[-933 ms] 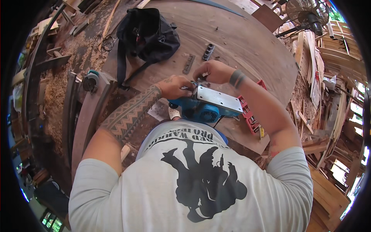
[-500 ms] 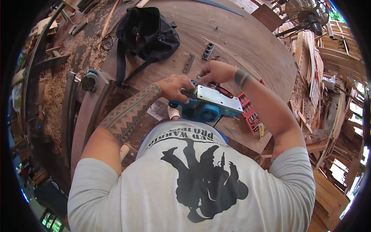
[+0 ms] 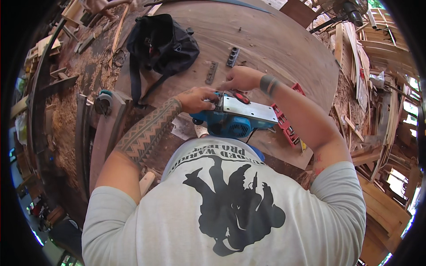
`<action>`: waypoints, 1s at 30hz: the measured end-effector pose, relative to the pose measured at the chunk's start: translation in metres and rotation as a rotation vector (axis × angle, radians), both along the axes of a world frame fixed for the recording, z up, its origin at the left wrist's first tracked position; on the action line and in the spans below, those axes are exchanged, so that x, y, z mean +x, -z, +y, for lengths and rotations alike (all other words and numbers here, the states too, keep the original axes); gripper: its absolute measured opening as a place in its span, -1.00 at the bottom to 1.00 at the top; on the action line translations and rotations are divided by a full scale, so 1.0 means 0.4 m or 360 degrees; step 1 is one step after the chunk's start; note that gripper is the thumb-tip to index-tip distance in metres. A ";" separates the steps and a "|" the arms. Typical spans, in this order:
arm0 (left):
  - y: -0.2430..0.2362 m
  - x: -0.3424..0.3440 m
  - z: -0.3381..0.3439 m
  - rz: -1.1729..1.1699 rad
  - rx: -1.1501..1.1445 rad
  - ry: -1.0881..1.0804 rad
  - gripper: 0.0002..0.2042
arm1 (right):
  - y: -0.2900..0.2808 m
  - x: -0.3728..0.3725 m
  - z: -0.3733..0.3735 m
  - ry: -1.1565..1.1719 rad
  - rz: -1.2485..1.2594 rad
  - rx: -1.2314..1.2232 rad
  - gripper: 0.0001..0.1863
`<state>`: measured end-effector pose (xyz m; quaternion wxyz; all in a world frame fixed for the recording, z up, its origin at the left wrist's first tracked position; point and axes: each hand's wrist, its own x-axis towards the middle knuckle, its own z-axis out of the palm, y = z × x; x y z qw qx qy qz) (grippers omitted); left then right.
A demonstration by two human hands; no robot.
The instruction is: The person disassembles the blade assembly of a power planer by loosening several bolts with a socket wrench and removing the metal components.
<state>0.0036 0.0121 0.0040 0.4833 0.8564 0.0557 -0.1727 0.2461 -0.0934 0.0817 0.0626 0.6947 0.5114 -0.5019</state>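
An upturned blue electric planer [image 3: 235, 126] with a silver, holed sole plate lies before me on the wooden board [image 3: 284, 48]. My left hand [image 3: 197, 98] curls its fingers over the planer's left end, beside the cutter area. Just above that end, my right hand [image 3: 239, 79] has its fingers closed at a small red-and-black hand tool [image 3: 241, 97], whose handle crosses the plate; the fingertips are partly hidden. Beyond my hands lie a grey metal strip [image 3: 211, 72] and a dark notched block [image 3: 233, 56]. A red bit case [image 3: 288, 128] sits partly behind my right forearm.
A black bag [image 3: 164, 46] lies at the board's back left. A power tool [image 3: 103, 105] rests on timber at left. A fan [image 3: 353, 13] stands at back right, near stacked planks [image 3: 381, 53]. An unclear tan shape [image 3: 91, 6] shows at upper left.
The red-and-black tool has appeared under my right hand over the plate. My head view has shifted slightly. A tan shape has entered at the upper left.
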 end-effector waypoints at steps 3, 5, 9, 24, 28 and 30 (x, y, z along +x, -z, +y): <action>0.021 -0.012 -0.002 -0.0039 0.0071 -0.0039 -0.55 | 0.019 0.027 -0.030 -0.0153 0.0455 0.0549 -0.49; 0.019 -0.003 -0.005 -0.0090 0.0065 -0.0029 -0.57 | 0.059 0.057 -0.046 -0.0145 0.0618 0.0650 -0.49; -0.013 0.001 -0.010 -0.0066 0.0010 -0.0024 -0.58 | 0.083 0.067 -0.055 0.0047 0.0885 0.0542 -0.50; 0.003 -0.003 -0.006 -0.0054 0.0062 -0.0055 -0.62 | 0.046 0.044 -0.062 0.0076 0.0696 0.0553 -0.60; -0.017 0.014 -0.015 0.0087 0.0031 -0.0077 -0.63 | 0.021 0.021 -0.034 -0.0027 0.0158 0.0531 -0.55; -0.033 0.013 -0.018 0.0078 -0.0049 -0.0153 -0.61 | 0.010 -0.002 -0.026 0.0166 0.0083 0.0237 -0.47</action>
